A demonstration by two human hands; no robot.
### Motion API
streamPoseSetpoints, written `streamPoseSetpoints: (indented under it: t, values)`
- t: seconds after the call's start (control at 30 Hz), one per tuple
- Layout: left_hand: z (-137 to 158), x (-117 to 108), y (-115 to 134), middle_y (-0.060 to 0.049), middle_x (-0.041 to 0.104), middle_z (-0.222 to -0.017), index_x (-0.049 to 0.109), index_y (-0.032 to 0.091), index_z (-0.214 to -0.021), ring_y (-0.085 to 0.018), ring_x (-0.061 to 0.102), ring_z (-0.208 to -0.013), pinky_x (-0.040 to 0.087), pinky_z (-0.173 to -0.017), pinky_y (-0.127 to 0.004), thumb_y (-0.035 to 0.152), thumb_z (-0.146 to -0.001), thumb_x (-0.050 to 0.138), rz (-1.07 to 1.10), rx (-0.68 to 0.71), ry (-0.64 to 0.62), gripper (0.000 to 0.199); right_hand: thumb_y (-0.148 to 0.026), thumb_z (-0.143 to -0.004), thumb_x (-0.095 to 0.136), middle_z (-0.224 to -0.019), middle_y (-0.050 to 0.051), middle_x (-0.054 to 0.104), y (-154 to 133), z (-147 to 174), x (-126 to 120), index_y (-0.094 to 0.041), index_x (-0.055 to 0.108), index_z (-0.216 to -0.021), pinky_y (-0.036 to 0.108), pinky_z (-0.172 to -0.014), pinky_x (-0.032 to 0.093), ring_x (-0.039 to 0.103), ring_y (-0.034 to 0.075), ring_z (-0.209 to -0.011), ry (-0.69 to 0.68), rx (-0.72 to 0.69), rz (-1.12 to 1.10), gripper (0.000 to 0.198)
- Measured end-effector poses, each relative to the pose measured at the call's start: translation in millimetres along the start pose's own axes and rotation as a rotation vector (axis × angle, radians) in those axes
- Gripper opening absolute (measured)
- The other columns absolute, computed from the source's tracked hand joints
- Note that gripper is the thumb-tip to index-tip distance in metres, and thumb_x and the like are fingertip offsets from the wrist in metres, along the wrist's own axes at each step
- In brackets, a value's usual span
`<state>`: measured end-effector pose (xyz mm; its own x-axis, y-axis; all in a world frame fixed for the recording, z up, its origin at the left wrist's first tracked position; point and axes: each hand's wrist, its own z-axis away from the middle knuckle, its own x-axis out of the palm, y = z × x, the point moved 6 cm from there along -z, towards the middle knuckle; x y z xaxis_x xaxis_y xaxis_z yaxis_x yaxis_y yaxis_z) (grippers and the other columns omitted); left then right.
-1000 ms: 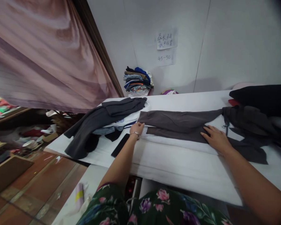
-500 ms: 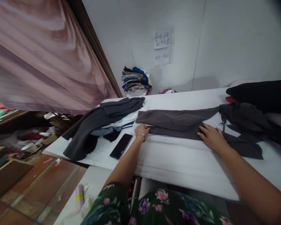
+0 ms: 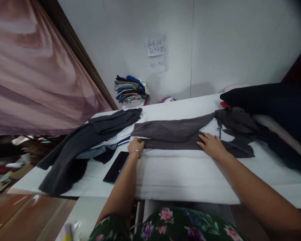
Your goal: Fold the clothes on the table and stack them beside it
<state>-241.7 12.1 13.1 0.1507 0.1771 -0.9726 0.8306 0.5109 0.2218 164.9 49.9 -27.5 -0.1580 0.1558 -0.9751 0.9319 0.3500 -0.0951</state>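
A dark grey-brown garment [image 3: 170, 129] stretches across the white-covered table, its two long legs or sleeves side by side. I cannot tell which they are. Its right part is bunched up, with a cord or zip hanging there. At its left end my left hand [image 3: 136, 145] has its fingers closed on the edge of the nearer length. My right hand [image 3: 213, 144] lies flat on that same length, fingers spread, holding nothing. Left of my left wrist lies a black phone [image 3: 116, 167].
Dark grey clothing [image 3: 65, 150] lies over white and denim pieces at the table's left end. A folded clothes pile [image 3: 131, 90] stands by the wall at the back. Black and dark clothes [image 3: 271, 100] are heaped at the right. A pink curtain [image 3: 40, 67] hangs at left.
The view has turned a little to the right, so everything sits further left. Both hands stay at about the same places on the garment.
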Motion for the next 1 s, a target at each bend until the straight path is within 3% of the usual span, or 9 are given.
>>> streamPoseSetpoints:
  t: [0.1,0.33,0.5,0.63,0.8,1.0]
  values:
    - [-4,2,2,-0.012,0.069,-0.104,0.062,0.022,-0.098,-0.032,0.060,-0.105,0.041,-0.085,-0.040,0.053,-0.081,0.049,-0.005,-0.007,0.004,0.039,-0.045,-0.094,0.033,-0.139,0.016,0.048,-3,0,-4,-0.017,0.053,-0.131,0.053,-0.101,0.033,0.041,0.031,-0.128,-0.005,0.010,-0.003,0.051]
    - [-10,-3,-1,-0.009,0.070,-0.096,0.061,0.022,-0.092,-0.029,0.063,-0.099,0.042,-0.084,-0.038,0.036,-0.081,0.048,0.002,-0.011,0.132,0.022,-0.044,-0.094,0.036,-0.145,0.015,0.041,-6,2,-10,-0.018,0.049,-0.135,0.055,-0.108,0.023,0.032,0.031,-0.135,0.040,0.008,-0.020,0.050]
    - [-13,1,-7,-0.010,0.069,-0.098,0.059,0.023,-0.093,-0.030,0.062,-0.102,0.043,-0.084,-0.039,0.034,-0.081,0.047,-0.006,-0.041,0.029,0.020,-0.044,-0.095,0.034,-0.146,0.013,0.041,-8,-3,-9,-0.020,0.047,-0.137,0.052,-0.106,0.028,0.036,0.028,-0.133,-0.037,-0.016,-0.089,0.050]
    - [-14,2,-7,-0.012,0.068,-0.102,0.058,0.023,-0.095,-0.031,0.061,-0.105,0.043,-0.086,-0.040,0.037,-0.081,0.045,-0.004,-0.054,-0.002,0.024,-0.044,-0.095,0.036,-0.145,0.013,0.042,-12,4,-21,-0.021,0.048,-0.137,0.053,-0.109,0.023,0.035,0.028,-0.134,-0.022,-0.003,-0.079,0.050]
    - [-18,3,-10,-0.011,0.068,-0.104,0.057,0.023,-0.094,-0.031,0.061,-0.106,0.044,-0.087,-0.040,0.041,-0.079,0.048,0.052,-0.076,-0.029,0.025,-0.040,-0.094,0.038,-0.145,0.013,0.042,4,51,-43,-0.019,0.049,-0.135,0.054,-0.111,0.018,0.031,0.030,-0.137,0.123,0.025,0.013,0.047]
    - [-22,5,-12,-0.010,0.068,-0.101,0.056,0.024,-0.089,-0.032,0.062,-0.103,0.044,-0.088,-0.042,0.042,-0.079,0.049,0.104,-0.086,-0.033,0.022,-0.026,-0.092,0.037,-0.135,0.014,0.053,72,114,-54,-0.013,0.053,-0.129,0.045,-0.105,0.030,0.041,0.028,-0.129,0.272,0.239,0.063,0.043]
